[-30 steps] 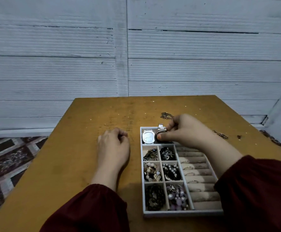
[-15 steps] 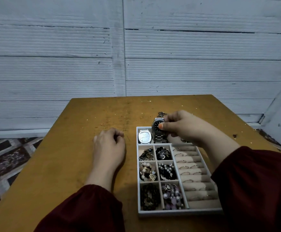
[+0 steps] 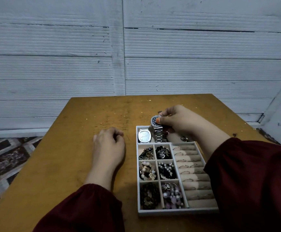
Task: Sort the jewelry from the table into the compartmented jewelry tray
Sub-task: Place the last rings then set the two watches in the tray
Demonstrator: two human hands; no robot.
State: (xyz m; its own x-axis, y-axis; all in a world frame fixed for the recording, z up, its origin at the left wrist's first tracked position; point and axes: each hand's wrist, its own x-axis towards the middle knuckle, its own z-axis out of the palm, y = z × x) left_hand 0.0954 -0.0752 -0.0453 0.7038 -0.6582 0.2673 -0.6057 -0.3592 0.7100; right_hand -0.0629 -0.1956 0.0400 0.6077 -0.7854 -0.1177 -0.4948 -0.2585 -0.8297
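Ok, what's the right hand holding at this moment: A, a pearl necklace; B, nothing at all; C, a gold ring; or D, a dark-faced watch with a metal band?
D: the right hand pinches the dark-faced watch by its case, its metal band hanging into the top compartment of the tray, beside the white-faced watch lying there.

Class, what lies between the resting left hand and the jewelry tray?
Head view: only bare wooden table between the left hand and the jewelry tray, at its left wall.
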